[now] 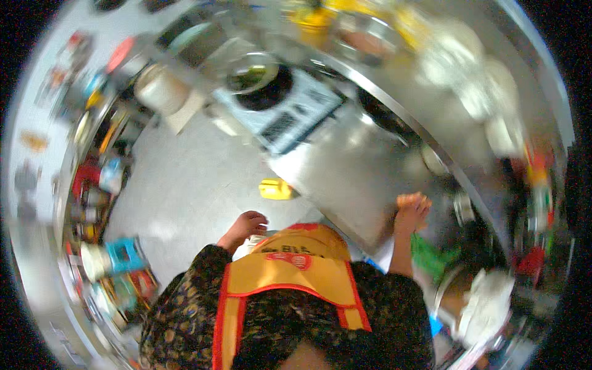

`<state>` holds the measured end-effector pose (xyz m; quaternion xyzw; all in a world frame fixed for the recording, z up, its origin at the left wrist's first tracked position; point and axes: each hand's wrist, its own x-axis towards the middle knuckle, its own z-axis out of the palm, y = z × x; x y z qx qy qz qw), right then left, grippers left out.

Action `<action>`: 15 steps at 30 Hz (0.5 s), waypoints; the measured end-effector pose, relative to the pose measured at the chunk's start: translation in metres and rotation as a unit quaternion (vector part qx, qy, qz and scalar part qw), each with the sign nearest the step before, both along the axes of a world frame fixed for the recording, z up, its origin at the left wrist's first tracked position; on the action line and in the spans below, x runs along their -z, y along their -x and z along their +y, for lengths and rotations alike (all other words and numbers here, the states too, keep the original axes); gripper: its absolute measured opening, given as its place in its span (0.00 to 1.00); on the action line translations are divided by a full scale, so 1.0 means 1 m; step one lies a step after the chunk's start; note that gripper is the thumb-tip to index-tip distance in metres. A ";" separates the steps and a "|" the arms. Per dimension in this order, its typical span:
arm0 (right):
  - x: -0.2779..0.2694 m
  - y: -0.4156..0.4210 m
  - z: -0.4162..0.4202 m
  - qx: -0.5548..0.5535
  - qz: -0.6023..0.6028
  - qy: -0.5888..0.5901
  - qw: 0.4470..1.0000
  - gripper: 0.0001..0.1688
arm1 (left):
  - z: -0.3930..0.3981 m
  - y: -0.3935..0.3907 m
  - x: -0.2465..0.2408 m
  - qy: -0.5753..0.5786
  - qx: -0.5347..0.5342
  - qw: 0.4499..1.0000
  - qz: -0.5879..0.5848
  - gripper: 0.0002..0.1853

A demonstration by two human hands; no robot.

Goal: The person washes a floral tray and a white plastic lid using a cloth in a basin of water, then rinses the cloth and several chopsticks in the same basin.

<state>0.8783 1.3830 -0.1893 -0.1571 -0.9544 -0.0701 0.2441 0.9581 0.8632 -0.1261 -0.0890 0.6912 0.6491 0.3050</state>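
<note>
My left hand [252, 224] hangs in front of me at the left of my apron [286, 277], its fingers loosely curled; whether it holds anything is not clear. Over the right end of the steel worktop [351, 189] is my right hand [413, 210], blurred, close to a green cloth or bag [430, 254]. Something orange at its fingertips is too blurred to tell. A small yellow object [275, 189] lies near the metal edge ahead of me. Farther ahead stands a light-blue appliance, perhaps a scale or cooker [296, 111], with a round clear-rimmed bowl [252, 74] holding something green.
A pale tub [162, 90] stands at the upper left. Shelves with mixed containers line the left, near a blue crate-like item [125, 254]. A curved-looking steel rim [393, 99] crosses the upper right, with white bags [462, 69] beyond. A white bag [488, 305] is at the lower right.
</note>
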 end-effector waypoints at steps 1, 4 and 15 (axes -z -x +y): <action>0.009 0.008 -0.035 -0.071 0.028 0.028 0.997 0.26 | 0.003 0.005 -0.010 -0.009 -0.053 0.997 -0.046 0.10; 0.016 0.044 -0.146 -0.308 0.042 0.167 0.936 0.23 | -0.025 -0.005 0.000 0.001 -0.131 0.990 -0.055 0.11; 0.016 0.076 -0.351 -0.370 -0.219 0.833 0.347 0.18 | -0.236 -0.135 0.034 -0.117 -0.529 0.832 -0.121 0.11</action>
